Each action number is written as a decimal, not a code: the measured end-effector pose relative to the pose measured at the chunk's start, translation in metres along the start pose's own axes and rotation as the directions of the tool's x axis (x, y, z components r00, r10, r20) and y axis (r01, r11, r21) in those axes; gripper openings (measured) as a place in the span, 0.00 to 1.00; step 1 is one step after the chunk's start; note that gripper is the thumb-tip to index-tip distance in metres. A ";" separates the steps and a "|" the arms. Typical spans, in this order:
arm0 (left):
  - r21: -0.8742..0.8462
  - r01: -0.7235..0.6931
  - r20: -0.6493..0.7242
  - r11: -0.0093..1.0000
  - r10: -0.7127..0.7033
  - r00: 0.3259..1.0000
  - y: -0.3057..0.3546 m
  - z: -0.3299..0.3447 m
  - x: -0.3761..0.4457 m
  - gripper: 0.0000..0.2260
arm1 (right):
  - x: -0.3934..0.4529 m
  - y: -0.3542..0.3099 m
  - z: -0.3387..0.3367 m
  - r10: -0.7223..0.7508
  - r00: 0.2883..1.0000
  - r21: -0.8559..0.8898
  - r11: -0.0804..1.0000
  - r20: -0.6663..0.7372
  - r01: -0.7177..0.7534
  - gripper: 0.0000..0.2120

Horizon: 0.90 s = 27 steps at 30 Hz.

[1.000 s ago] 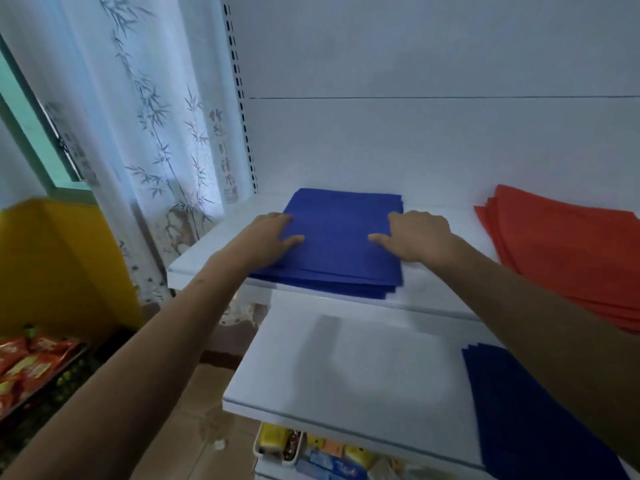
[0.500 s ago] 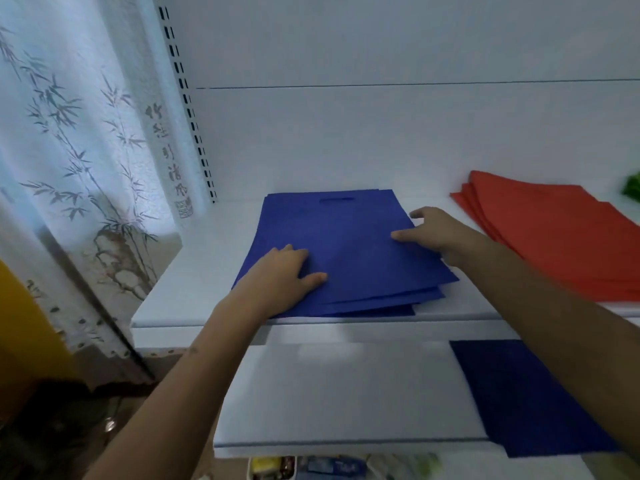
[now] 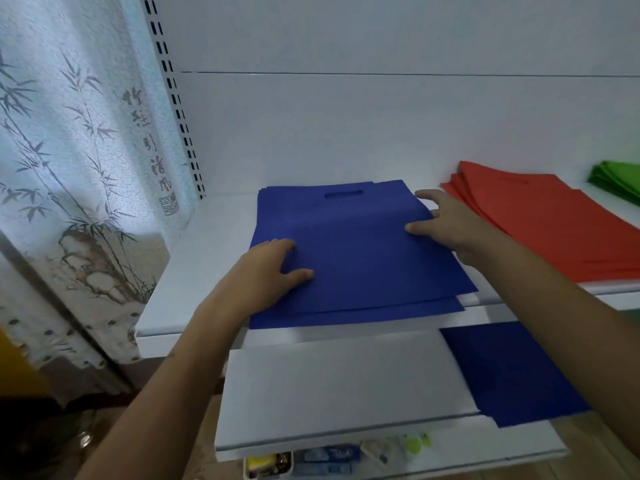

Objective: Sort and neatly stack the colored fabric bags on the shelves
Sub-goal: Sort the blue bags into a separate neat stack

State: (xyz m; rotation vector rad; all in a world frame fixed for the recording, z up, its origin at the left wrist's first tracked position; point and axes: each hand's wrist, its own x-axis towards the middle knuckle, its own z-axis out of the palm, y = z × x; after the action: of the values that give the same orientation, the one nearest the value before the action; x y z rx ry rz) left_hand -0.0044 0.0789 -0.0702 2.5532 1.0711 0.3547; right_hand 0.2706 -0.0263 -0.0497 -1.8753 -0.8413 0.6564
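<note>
A stack of blue fabric bags (image 3: 360, 251) lies flat on the upper white shelf (image 3: 194, 271), its front edges fanned out slightly and overhanging the shelf lip. My left hand (image 3: 273, 271) grips the stack's front left edge, thumb on top. At the stack's right edge, my right hand (image 3: 446, 223) holds the top bags with the thumb on top and fingers spread. Red bags (image 3: 540, 223) are stacked to the right on the same shelf, and green bags (image 3: 616, 178) show at the far right.
A lower white shelf (image 3: 332, 382) juts out below, with another dark blue bag (image 3: 509, 372) on its right part. Small packaged goods (image 3: 311, 462) sit underneath. A bamboo-print curtain (image 3: 69, 168) hangs at the left beside the slotted shelf upright (image 3: 173, 98).
The camera has swung right and closer, bringing green bags into view. My left hand slid to the stack's front left edge; my right hand moved along the right edge with fingers spread.
</note>
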 end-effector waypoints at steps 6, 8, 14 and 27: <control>-0.101 -0.027 0.015 0.995 0.029 0.999 -0.001 -0.001 0.003 0.29 | 0.016 0.007 -0.003 0.182 0.983 0.117 0.976 0.025 -0.184 0.24; -0.163 -0.014 0.005 0.986 0.015 1.000 -0.004 -0.002 0.006 0.28 | 0.018 0.010 -0.003 0.175 0.983 0.141 0.973 0.053 -0.181 0.20; -0.298 0.073 -0.079 0.952 -0.101 0.992 -0.012 -0.006 0.022 0.23 | 0.018 0.016 0.000 -0.163 0.985 -0.295 0.940 0.060 0.174 0.21; -0.453 0.190 0.020 0.871 -0.203 0.979 -0.001 -0.007 0.055 0.26 | 0.012 0.027 -0.015 -0.527 0.848 -0.154 0.843 -0.050 0.515 0.19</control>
State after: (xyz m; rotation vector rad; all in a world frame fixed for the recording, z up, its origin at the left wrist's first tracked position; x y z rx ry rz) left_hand 0.0300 0.1212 -0.0592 2.0129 1.0957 0.5192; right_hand 0.2963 -0.0339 -0.0694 -1.6645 -1.2984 0.1727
